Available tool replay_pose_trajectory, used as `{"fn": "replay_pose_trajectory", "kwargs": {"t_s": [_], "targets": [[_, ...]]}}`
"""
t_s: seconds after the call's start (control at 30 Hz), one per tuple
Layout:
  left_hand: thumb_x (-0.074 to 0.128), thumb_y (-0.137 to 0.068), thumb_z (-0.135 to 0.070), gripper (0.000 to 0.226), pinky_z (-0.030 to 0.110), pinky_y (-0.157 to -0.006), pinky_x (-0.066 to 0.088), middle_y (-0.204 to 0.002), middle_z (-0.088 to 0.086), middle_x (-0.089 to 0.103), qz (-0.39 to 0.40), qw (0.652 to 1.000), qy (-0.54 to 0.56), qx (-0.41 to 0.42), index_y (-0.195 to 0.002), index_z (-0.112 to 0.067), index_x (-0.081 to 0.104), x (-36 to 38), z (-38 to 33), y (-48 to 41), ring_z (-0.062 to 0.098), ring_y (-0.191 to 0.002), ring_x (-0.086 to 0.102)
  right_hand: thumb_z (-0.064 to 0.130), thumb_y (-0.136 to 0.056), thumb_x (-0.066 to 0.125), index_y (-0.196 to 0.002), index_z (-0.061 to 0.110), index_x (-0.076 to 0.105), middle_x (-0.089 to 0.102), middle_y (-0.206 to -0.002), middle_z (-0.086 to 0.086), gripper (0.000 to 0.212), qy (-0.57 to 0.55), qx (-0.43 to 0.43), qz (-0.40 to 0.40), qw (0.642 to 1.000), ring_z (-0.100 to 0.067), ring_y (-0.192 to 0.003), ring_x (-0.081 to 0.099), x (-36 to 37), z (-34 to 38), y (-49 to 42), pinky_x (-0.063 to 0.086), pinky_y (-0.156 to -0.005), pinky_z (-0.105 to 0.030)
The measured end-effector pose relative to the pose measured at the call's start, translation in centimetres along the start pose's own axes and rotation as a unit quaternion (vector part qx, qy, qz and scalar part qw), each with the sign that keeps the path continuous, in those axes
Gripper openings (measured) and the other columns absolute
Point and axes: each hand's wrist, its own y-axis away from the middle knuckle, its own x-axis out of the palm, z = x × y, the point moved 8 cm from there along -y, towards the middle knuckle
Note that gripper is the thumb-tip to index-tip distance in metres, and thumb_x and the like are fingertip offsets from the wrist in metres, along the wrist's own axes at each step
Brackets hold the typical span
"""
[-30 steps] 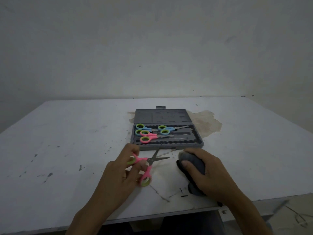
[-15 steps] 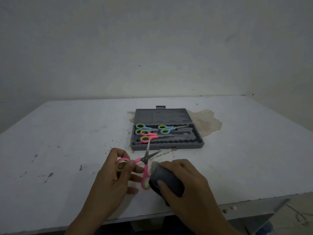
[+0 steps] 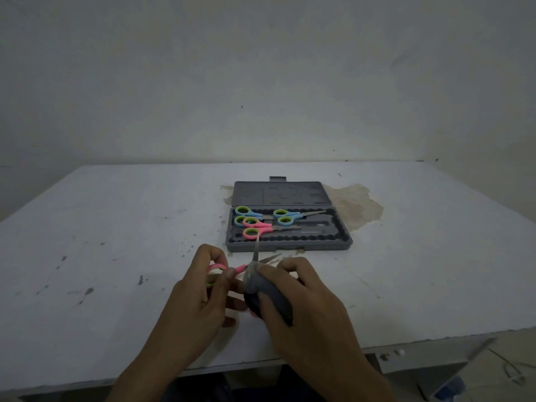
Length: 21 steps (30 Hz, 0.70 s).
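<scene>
"Near the front edge of the bench (image 3: 116, 227), what do the two hands have hold of?" the picture desk asks.

"A pair of pink scissors (image 3: 240, 268) and a dark grey lump (image 3: 261, 288)," the photographer says. "The left hand (image 3: 200, 288) curls its thumb and fingers round one pink handle loop. The right hand (image 3: 301, 309) wraps its fingers over the lump and grips it from above."

"Are the scissors spread or closed?"

"Spread wide. One blade points up towards the far side of the bench, and the other slants out to the right. The lump's pale top end touches the scissors just where the blades cross. A bit of pink shows below the lump, and I cannot tell how the second handle lies there."

"And where does all this sit?"

"Just above the bench top, between the person and a grey plastic case (image 3: 290, 246). The upright blade tip overlaps the case's front wall from this angle."

"What is in the case?"

"Its lid (image 3: 281, 192) lies flat, thrown back away from the person. Three more pairs rest in the tray. One blue pair (image 3: 246, 212) is on the left and another blue pair (image 3: 287, 216) on the right. A pink pair (image 3: 258, 227) lies nearest the front. All have their blades pointing right."

"Anything else?"

"A brown stain (image 3: 353, 204) marks the bench just right of the case. Dark specks dot the white top, and a plain pale wall (image 3: 261, 82) rises behind."
</scene>
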Motion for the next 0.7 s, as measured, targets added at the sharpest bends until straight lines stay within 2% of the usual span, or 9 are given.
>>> {"fn": "replay_pose_trajectory", "kwargs": {"t_s": [0.1,0.2,0.27,0.33,0.43,0.53,0.6,0.7], "targets": [[0.048,-0.097,-0.027,0.009,0.045,-0.062,0.063,-0.081,0.001,0.076,0.016,1.0,0.002,-0.006,-0.097,-0.019,0.045,0.1,0.0,0.0,0.021,-0.069,0.075,0.037,-0.088,0.05,-0.117,0.026,0.055,0.061,-0.102,0.002,0.031,0.035,-0.01,-0.026,0.999,-0.009,-0.074,0.061,0.1,-0.3,-1.2,0.055,-0.063,-0.02],[0.047,-0.097,-0.027,0.007,0.047,-0.065,0.062,-0.081,0.006,0.076,0.023,1.0,-0.005,-0.005,-0.096,-0.021,0.043,-0.1,-0.1,0.0,0.02,-0.07,0.075,0.037,-0.087,0.049,-0.119,0.031,0.051,0.06,-0.102,0.002,0.032,0.064,-0.009,0.04,0.997,-0.011,-0.074,0.06,1.4,-1.0,-0.5,0.054,-0.06,-0.023],[0.046,-0.098,-0.027,0.006,0.047,-0.067,0.062,-0.081,0.003,0.077,0.028,1.0,-0.006,-0.006,-0.096,-0.023,0.043,-0.2,-0.1,0.0,0.02,-0.071,0.075,0.035,-0.086,0.053,-0.115,0.036,0.052,0.057,-0.101,0.006,0.029,0.084,-0.005,0.07,0.994,-0.01,-0.072,0.057,1.0,-1.3,0.2,0.046,-0.058,-0.021],[0.045,-0.098,-0.029,0.005,0.045,-0.066,0.063,-0.083,0.001,0.077,0.032,0.999,-0.006,-0.006,-0.094,-0.026,0.043,-0.1,-0.1,0.0,0.02,-0.072,0.075,0.033,-0.087,0.054,-0.113,0.036,0.053,0.056,-0.101,0.006,0.027,0.089,-0.019,0.047,0.995,-0.009,-0.07,0.055,-0.1,-1.3,0.2,0.043,-0.057,-0.019],[0.046,-0.097,-0.03,0.006,0.044,-0.066,0.063,-0.084,-0.001,0.077,0.039,0.999,-0.006,-0.001,-0.092,-0.027,0.043,0.1,-0.5,0.0,0.019,-0.073,0.075,0.035,-0.091,0.045,-0.119,0.029,0.054,0.058,-0.107,0.003,0.029,0.068,-0.028,0.02,0.997,-0.011,-0.074,0.057,-0.6,-1.2,-0.5,0.048,-0.06,-0.022],[0.047,-0.097,-0.029,0.008,0.043,-0.066,0.063,-0.085,-0.002,0.077,0.044,0.999,-0.007,-0.006,-0.09,-0.031,0.043,0.1,-0.6,-0.1,0.018,-0.074,0.074,0.034,-0.09,0.044,-0.117,0.031,0.053,0.059,-0.105,0.002,0.029,0.08,-0.038,0.05,0.995,-0.013,-0.073,0.058,0.3,-1.5,-0.5,0.044,-0.06,-0.021],[0.047,-0.097,-0.03,0.007,0.042,-0.067,0.063,-0.086,-0.003,0.077,0.043,0.999,-0.01,-0.007,-0.091,-0.032,0.043,0.0,-0.5,0.0,0.017,-0.075,0.074,0.028,-0.084,0.052,-0.11,0.037,0.052,0.057,-0.1,0.005,0.027,0.094,-0.04,0.073,0.992,-0.012,-0.07,0.055,0.5,-1.9,0.0,0.043,-0.058,-0.022],[0.045,-0.09,-0.04,0.008,0.039,-0.065,0.063,-0.086,-0.006,0.077,0.051,0.998,-0.02,0.003,-0.091,-0.033,0.043,0.1,-0.9,0.1,0.014,-0.075,0.074,0.03,-0.087,0.048,-0.111,0.034,0.053,0.058,-0.101,0.003,0.025,0.102,-0.051,0.041,0.993,-0.012,-0.071,0.056,-0.3,-1.4,0.3,0.041,-0.059,-0.021]]}}
